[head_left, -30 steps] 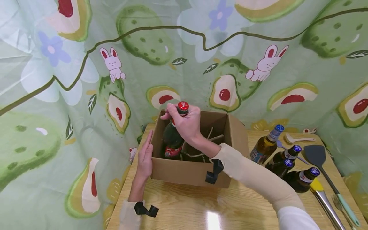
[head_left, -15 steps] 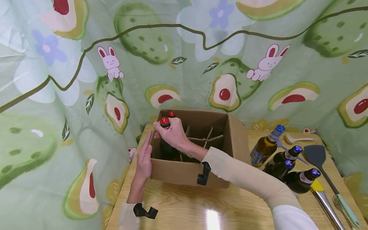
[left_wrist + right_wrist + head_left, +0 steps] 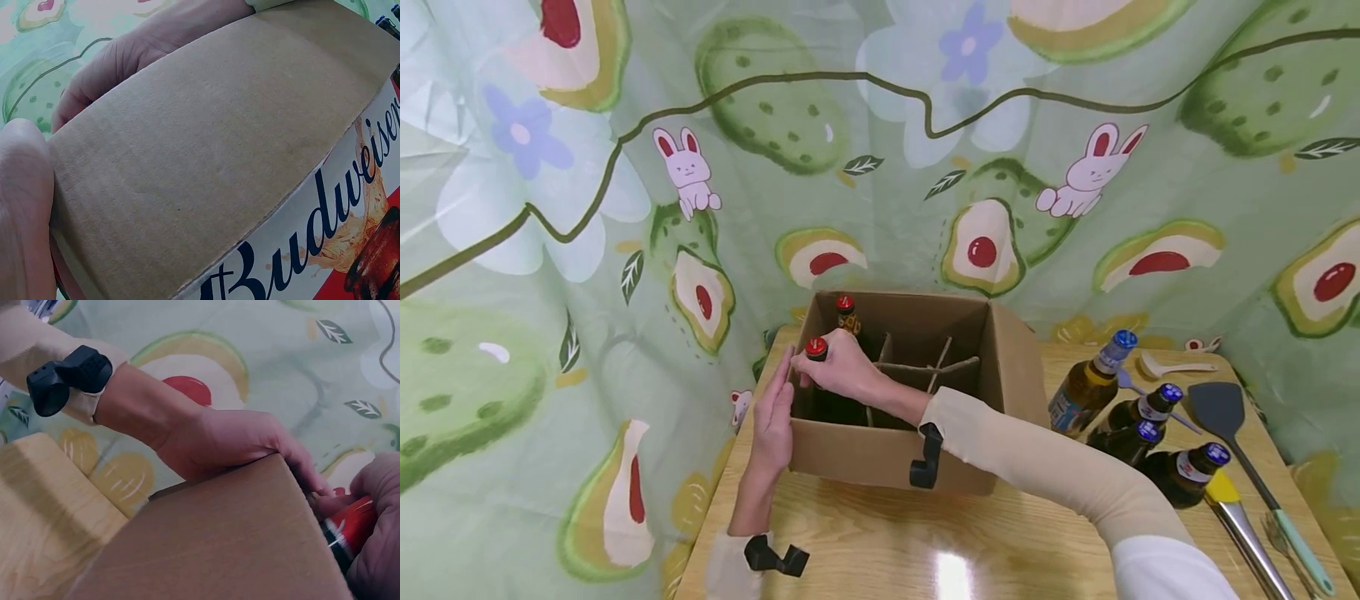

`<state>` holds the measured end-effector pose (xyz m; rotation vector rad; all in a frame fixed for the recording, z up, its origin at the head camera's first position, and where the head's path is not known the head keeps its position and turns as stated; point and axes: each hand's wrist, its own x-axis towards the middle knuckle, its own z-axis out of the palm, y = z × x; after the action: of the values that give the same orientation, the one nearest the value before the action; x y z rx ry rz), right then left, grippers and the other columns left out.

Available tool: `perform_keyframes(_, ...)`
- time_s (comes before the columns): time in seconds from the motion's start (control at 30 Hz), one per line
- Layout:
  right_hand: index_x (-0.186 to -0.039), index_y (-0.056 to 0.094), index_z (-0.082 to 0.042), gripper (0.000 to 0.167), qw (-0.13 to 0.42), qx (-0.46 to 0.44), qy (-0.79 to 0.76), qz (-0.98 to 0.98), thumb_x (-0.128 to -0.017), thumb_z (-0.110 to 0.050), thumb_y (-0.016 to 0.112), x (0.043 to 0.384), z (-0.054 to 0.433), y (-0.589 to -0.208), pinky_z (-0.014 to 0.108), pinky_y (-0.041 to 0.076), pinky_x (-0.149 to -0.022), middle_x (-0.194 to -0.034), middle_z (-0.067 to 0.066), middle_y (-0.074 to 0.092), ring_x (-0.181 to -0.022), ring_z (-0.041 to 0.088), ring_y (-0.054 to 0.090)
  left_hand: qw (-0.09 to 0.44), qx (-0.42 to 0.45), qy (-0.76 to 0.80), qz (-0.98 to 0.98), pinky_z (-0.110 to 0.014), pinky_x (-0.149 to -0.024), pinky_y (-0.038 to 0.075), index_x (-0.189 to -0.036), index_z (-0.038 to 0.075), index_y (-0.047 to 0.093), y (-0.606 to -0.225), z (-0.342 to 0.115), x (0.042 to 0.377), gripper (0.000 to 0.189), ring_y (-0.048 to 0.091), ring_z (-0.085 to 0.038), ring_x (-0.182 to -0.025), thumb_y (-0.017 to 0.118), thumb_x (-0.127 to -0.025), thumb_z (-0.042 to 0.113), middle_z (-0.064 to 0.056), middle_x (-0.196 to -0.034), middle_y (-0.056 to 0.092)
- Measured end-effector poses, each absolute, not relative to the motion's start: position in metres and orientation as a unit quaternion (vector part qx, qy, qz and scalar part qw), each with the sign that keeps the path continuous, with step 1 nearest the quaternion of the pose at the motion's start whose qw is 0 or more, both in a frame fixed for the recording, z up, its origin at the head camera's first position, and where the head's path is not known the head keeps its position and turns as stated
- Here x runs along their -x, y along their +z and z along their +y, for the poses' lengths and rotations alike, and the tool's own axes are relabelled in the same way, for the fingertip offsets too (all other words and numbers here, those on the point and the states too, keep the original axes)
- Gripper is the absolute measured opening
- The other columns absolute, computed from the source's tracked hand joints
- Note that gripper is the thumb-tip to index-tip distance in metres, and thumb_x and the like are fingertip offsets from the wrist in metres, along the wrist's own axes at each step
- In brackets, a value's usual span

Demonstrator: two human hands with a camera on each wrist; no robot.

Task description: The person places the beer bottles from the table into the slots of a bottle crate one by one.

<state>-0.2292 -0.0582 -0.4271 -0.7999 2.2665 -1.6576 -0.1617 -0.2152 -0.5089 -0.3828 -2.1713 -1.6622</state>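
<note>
My right hand (image 3: 842, 367) grips a dark beer bottle with a red cap (image 3: 816, 347) by its neck. The bottle's body is low in the near-left compartment of the cardboard box (image 3: 880, 454), mostly hidden by the hand. In the right wrist view, fingers close round the bottle's red neck (image 3: 355, 524). My left hand (image 3: 772, 421) lies with straight fingers along the box's left wall. Behind my right hand, a second red-capped bottle (image 3: 846, 312) stands in the far-left compartment. Cardboard dividers (image 3: 917, 367) split the inside of the box.
To the right of the box stand a brown bottle with a blue cap (image 3: 1086, 387) and several dark blue-capped bottles (image 3: 1180, 475). Beyond them lie a black spatula (image 3: 1217, 408), a yellow-headed brush (image 3: 1225, 492), a fork (image 3: 1277, 533) and a pale spoon (image 3: 1172, 365). A patterned cloth hangs behind.
My right hand has moved left and toward me, lowering the bottle into the near-left compartment. The other red-capped bottle has come into view behind it. My left hand stays at the box's side.
</note>
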Motion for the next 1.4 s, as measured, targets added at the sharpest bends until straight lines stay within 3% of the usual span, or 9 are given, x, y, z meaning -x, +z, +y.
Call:
perform_keyframes(0.1, -0.075, 0.079, 0.001, 0.031, 0.141, 0.258, -0.546, 0.784, -0.099, -0.014, 0.068, 0.23, -0.059, -0.43, 0.022, 0.046, -0.055, -0.073, 0.016, 0.074, -0.054, 0.011, 0.057, 0.189, 0.144, -0.591, -0.771, -0.016, -0.122, 0.023, -0.163, 0.001, 0.031, -0.509, -0.215, 0.162, 0.05, 0.026, -0.034, -0.157, 0.028, -0.114, 0.012, -0.018, -0.168, 0.033)
perform_keyframes(0.33, -0.082, 0.076, 0.01, 0.028, 0.196, 0.214, -0.526, 0.799, -0.096, -0.015, 0.074, 0.229, -0.061, -0.439, 0.022, 0.033, -0.05, -0.052, -0.002, 0.05, -0.049, 0.011, 0.045, 0.198, 0.142, -0.58, -0.778, -0.016, -0.123, 0.022, -0.163, 0.002, 0.032, -0.51, -0.216, 0.163, 0.05, 0.026, -0.034, -0.157, 0.028, -0.114, 0.009, -0.019, -0.167, 0.034)
perform_keyframes(0.53, -0.085, 0.081, 0.001, 0.017, 0.211, 0.191, -0.527, 0.801, -0.095, -0.012, 0.075, 0.227, -0.061, -0.443, 0.021, 0.04, -0.055, -0.061, 0.003, 0.062, -0.055, 0.009, 0.05, 0.192, 0.136, -0.579, -0.781, -0.016, -0.123, 0.021, -0.163, 0.002, 0.031, -0.509, -0.215, 0.161, 0.05, 0.025, -0.031, -0.158, 0.028, -0.114, 0.01, -0.008, -0.168, 0.033)
perform_keyframes(0.73, -0.085, 0.083, -0.006, 0.012, 0.219, 0.198, -0.51, 0.808, -0.093, -0.013, 0.077, 0.228, -0.06, -0.444, 0.022, 0.043, -0.058, -0.07, 0.01, 0.07, -0.061, 0.011, 0.054, 0.19, 0.136, -0.583, -0.778, -0.016, -0.122, 0.022, -0.163, 0.001, 0.031, -0.507, -0.214, 0.16, 0.05, 0.024, -0.032, -0.158, 0.028, -0.114, 0.009, -0.01, -0.168, 0.032)
perform_keyframes(0.97, -0.09, 0.085, -0.013, 0.005, 0.244, 0.222, -0.48, 0.813, -0.089, -0.018, 0.083, 0.228, -0.059, -0.441, 0.022, 0.05, -0.064, -0.08, -0.003, 0.077, -0.07, 0.01, 0.06, 0.19, 0.131, -0.583, -0.779, -0.015, -0.122, 0.021, -0.163, 0.0, 0.031, -0.507, -0.214, 0.16, 0.05, 0.025, -0.03, -0.158, 0.028, -0.114, 0.01, -0.009, -0.169, 0.032)
perform_keyframes(1.23, -0.108, 0.082, -0.008, 0.02, 0.273, 0.273, -0.446, 0.808, -0.088, -0.013, 0.083, 0.225, -0.051, -0.43, 0.028, 0.06, -0.073, -0.089, -0.003, 0.077, -0.078, 0.016, 0.066, 0.192, 0.137, -0.568, -0.789, -0.017, -0.124, 0.018, -0.164, 0.005, 0.032, -0.508, -0.215, 0.16, 0.05, 0.024, -0.031, -0.158, 0.03, -0.114, 0.01, -0.009, -0.17, 0.03)
perform_keyframes(1.4, -0.121, 0.077, -0.006, 0.035, 0.261, 0.308, -0.402, 0.822, -0.089, -0.018, 0.083, 0.22, -0.042, -0.423, 0.02, 0.056, -0.073, -0.1, -0.003, 0.077, -0.08, 0.006, 0.066, 0.179, 0.134, -0.543, -0.81, -0.02, -0.125, 0.018, -0.164, 0.006, 0.032, -0.502, -0.218, 0.158, 0.051, 0.024, -0.032, -0.158, 0.032, -0.113, 0.008, -0.01, -0.17, 0.028)
